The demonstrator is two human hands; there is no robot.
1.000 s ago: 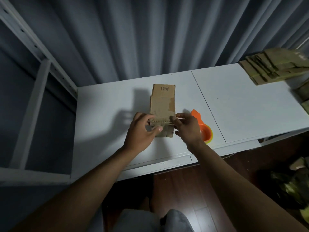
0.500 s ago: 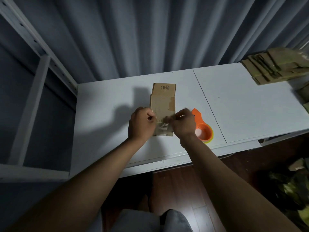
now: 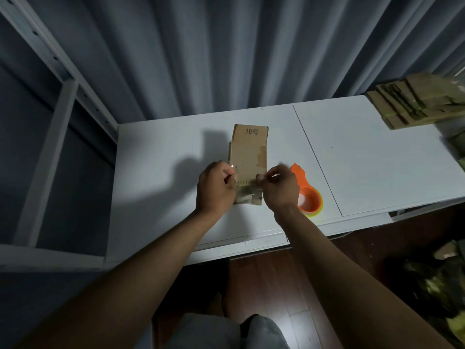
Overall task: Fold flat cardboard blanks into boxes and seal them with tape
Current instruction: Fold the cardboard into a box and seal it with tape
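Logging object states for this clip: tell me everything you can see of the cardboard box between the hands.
The cardboard box is small, brown and folded up, lying on the white table left of the orange tape dispenser. Its far flap stands open and bears the print "10号". Glossy tape shows on its top face. The left hand and right hand flank its near end, fingers pinched at a serrated strip of tape there.
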